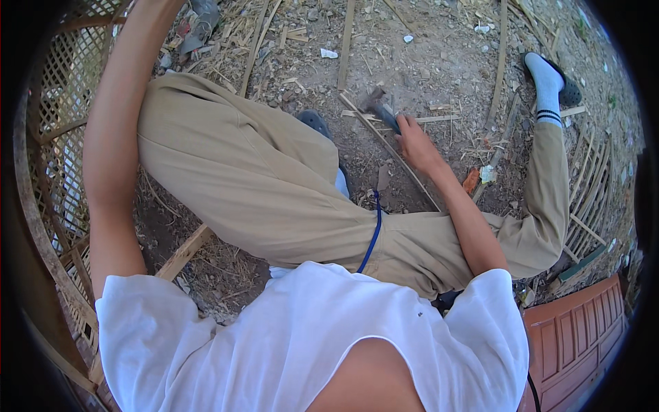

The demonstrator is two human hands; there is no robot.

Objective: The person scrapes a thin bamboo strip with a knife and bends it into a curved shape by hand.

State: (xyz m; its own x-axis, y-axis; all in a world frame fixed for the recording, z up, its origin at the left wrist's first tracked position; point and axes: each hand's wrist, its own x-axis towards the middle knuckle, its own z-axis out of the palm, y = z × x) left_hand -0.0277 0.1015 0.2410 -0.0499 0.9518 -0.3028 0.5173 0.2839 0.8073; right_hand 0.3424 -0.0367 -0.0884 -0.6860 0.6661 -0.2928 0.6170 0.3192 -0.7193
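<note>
Our right hand (414,141) curled round one hammer (379,105) handle; one bamboo strip (391,147) beside hammer; left hand off-frame, state unknowable.

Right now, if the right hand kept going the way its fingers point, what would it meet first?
The right hand already touches the hammer handle; its fingers point up-left along it. Going on, it would probably meet the dark hammer head first, then the thin bamboo strip and loose dirt beyond.

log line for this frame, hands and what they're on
right hand: gripping hammer on dirt ground | left hand: out of frame, arm raised by bamboo lattice | posture: seated, legs spread
</note>
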